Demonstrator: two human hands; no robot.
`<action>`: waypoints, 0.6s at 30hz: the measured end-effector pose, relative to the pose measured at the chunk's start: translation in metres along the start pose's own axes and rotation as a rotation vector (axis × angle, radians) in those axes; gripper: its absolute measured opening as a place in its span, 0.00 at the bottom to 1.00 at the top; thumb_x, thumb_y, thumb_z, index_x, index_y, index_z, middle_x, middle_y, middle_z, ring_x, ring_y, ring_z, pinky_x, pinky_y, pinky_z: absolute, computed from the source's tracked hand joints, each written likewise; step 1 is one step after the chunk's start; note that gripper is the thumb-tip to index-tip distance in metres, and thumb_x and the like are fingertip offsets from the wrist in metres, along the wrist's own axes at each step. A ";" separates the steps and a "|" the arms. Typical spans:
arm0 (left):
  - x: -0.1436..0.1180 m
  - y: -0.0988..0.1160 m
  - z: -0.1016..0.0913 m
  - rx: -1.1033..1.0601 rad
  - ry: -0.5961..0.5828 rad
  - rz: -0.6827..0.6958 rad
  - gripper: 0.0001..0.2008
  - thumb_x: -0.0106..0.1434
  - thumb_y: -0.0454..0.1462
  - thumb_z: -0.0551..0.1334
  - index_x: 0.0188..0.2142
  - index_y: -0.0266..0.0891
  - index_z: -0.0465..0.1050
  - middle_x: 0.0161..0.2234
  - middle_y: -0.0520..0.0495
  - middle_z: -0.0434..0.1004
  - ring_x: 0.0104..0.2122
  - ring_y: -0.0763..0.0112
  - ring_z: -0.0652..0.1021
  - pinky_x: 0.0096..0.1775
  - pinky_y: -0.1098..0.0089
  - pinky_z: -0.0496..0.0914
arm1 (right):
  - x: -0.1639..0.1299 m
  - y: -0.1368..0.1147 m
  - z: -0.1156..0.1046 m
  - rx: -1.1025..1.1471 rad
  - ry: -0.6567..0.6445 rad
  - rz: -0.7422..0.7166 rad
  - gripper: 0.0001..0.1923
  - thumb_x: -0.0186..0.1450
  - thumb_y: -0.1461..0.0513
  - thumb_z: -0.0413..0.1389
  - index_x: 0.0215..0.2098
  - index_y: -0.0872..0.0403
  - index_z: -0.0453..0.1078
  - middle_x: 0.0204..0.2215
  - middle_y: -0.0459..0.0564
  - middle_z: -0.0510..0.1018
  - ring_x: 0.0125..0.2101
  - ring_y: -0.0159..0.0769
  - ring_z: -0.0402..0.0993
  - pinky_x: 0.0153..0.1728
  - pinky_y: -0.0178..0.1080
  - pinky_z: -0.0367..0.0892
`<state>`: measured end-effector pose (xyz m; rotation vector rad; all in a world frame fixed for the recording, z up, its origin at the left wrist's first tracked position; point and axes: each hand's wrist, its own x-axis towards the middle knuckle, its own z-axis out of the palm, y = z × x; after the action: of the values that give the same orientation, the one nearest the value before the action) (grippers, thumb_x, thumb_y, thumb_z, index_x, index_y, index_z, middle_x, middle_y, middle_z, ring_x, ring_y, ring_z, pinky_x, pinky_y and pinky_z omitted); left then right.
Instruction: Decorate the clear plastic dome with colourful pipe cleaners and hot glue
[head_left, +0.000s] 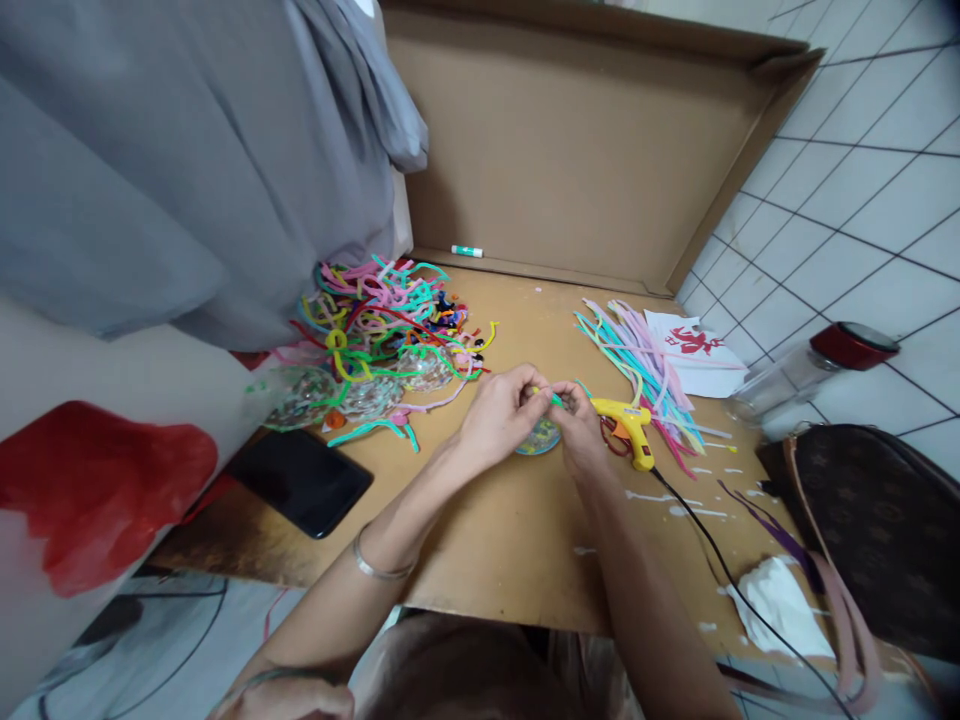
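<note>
Hands: the left hand (499,412) and right hand (577,425) met at the middle of the cardboard sheet (510,540), fingertips pressed together, pinching a green pipe cleaner (556,400) between them.
Under the hands: a small round disc (540,438) lay flat on the sheet, just below the pinched pipe cleaner.
Right of the hands: a yellow glue gun (626,425) lay touching the right hand's side, its black cord (720,560) trailing to the sheet's near edge.
Beyond the gun: a fan of straight pipe cleaners (645,365) lay beside a white paper with a red cutout (694,350).
Left of the hands: a tangled pile of pipe cleaners (382,320) crowded that side, with a black phone (300,480) nearer the edge.
Containers: a clear jar with a red lid (817,370) lay tipped off the sheet's right edge; contents could not be told. A brown handbag (877,530) sat next to it.
Back edge: an upright cardboard wall (570,140), a glue stick (466,251) at its foot.
Open room: bare cardboard ran from the hands to the near edge, spotted with glue drips.
</note>
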<state>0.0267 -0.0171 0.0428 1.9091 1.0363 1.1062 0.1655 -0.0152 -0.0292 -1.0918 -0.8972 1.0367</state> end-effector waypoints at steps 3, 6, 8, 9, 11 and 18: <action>0.009 0.009 0.002 0.072 -0.073 0.015 0.07 0.59 0.36 0.57 0.27 0.37 0.71 0.18 0.56 0.63 0.20 0.77 0.63 0.26 0.75 0.56 | 0.002 0.002 -0.002 0.003 -0.021 -0.029 0.18 0.45 0.59 0.66 0.32 0.51 0.66 0.28 0.41 0.73 0.32 0.33 0.68 0.36 0.36 0.63; 0.016 0.010 0.007 0.057 -0.140 0.015 0.07 0.59 0.35 0.57 0.27 0.36 0.71 0.20 0.55 0.66 0.21 0.78 0.64 0.28 0.75 0.58 | 0.004 0.002 -0.002 -0.005 -0.032 -0.034 0.18 0.46 0.58 0.65 0.32 0.51 0.65 0.29 0.42 0.73 0.33 0.34 0.69 0.37 0.37 0.64; 0.019 0.007 0.010 -0.012 -0.158 0.004 0.07 0.60 0.37 0.59 0.29 0.35 0.71 0.21 0.55 0.67 0.22 0.78 0.65 0.28 0.75 0.59 | 0.004 0.001 -0.002 -0.007 -0.031 -0.021 0.18 0.47 0.56 0.65 0.32 0.51 0.64 0.28 0.42 0.73 0.32 0.35 0.69 0.36 0.38 0.65; 0.019 0.005 0.010 -0.051 -0.150 0.001 0.09 0.60 0.39 0.60 0.30 0.35 0.71 0.22 0.55 0.67 0.23 0.78 0.65 0.28 0.75 0.59 | 0.004 0.000 -0.002 -0.003 -0.029 -0.011 0.18 0.47 0.56 0.65 0.32 0.51 0.64 0.28 0.42 0.73 0.32 0.36 0.69 0.36 0.39 0.65; 0.018 0.002 0.008 -0.123 -0.160 0.006 0.14 0.60 0.46 0.61 0.33 0.35 0.71 0.24 0.54 0.68 0.24 0.77 0.66 0.28 0.75 0.60 | 0.003 -0.001 -0.003 0.009 -0.030 0.009 0.18 0.47 0.56 0.64 0.32 0.50 0.64 0.29 0.42 0.73 0.33 0.36 0.69 0.37 0.39 0.64; 0.015 -0.031 -0.013 -0.356 -0.122 -0.018 0.18 0.65 0.44 0.50 0.44 0.35 0.72 0.34 0.46 0.75 0.31 0.71 0.74 0.35 0.70 0.69 | 0.006 -0.004 -0.005 0.025 0.002 0.085 0.19 0.41 0.61 0.64 0.31 0.51 0.65 0.27 0.40 0.70 0.31 0.33 0.67 0.35 0.36 0.62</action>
<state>0.0109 0.0125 0.0270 1.6553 0.7321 1.0690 0.1723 -0.0114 -0.0256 -1.1177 -0.8399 1.1140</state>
